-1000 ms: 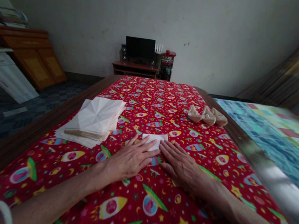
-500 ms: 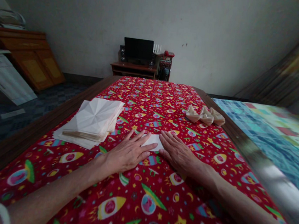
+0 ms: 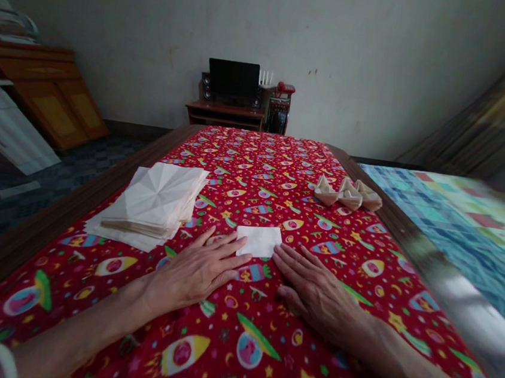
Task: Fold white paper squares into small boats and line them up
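Observation:
A small white rectangle of folded paper [image 3: 258,241] lies flat on the red patterned tablecloth [image 3: 253,183] in front of me. My left hand [image 3: 201,268] rests palm down with fingers spread, its fingertips at the paper's left edge. On the other side, my right hand [image 3: 317,286] lies flat with fingers stretched out, the tips at the paper's lower right corner. Neither hand grips anything. To the left of the paper sits a stack of creased white paper sheets [image 3: 157,194]. Several folded paper shapes [image 3: 349,193] with pointed tops stand together at the right.
Beyond the table's far end, a monitor [image 3: 233,79] with speakers stands on a small desk [image 3: 225,109], near a red telephone [image 3: 285,88]. A bed with a checked cover [image 3: 452,222] lies to the right. Wooden cabinets [image 3: 59,93] stand at the left.
Both hands have drawn apart and slightly towards me, uncovering more of the white folded paper. My right hand has moved further right and down.

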Available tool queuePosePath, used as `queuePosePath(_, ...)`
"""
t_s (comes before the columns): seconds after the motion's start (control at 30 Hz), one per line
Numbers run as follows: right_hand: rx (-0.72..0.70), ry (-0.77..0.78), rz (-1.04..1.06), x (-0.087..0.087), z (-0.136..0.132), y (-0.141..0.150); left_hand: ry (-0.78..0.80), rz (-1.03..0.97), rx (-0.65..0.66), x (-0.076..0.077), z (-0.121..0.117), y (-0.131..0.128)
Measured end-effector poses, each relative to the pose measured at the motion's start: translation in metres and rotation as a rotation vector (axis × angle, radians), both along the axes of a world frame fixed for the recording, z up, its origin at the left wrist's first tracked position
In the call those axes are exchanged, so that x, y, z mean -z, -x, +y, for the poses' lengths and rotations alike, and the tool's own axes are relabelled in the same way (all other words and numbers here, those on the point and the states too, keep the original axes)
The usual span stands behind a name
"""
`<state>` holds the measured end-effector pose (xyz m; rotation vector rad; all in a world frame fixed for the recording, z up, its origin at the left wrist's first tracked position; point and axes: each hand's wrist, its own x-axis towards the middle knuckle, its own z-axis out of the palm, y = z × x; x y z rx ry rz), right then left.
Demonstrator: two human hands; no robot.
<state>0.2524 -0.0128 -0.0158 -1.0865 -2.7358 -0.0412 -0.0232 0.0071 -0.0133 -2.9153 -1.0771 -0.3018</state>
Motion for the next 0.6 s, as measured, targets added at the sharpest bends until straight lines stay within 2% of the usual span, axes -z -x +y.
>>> queuePosePath(0.2,0.053,-0.077,0.177,0.001,0.001,0.008,-0.056,-0.079,-0.005,-0.004,-0.004,0.008)
queuePosePath(0.37,0.096,-0.055,0.210,-0.005,0.019,0.019,-0.158,-0.228,0.016,-0.017,0.016,-0.012)
queuePosePath(0.4,0.107,-0.066,0.216,-0.004,0.024,0.020,-0.171,-0.277,-0.012,-0.018,0.022,-0.018)
queuePosePath(0.5,0.166,-0.111,0.310,0.005,0.037,0.019,-0.118,-0.280,-0.053,-0.013,0.038,-0.032)
queuePosePath(0.6,0.217,-0.164,0.416,0.015,0.040,0.016,-0.050,-0.247,-0.114,-0.002,0.045,-0.038)
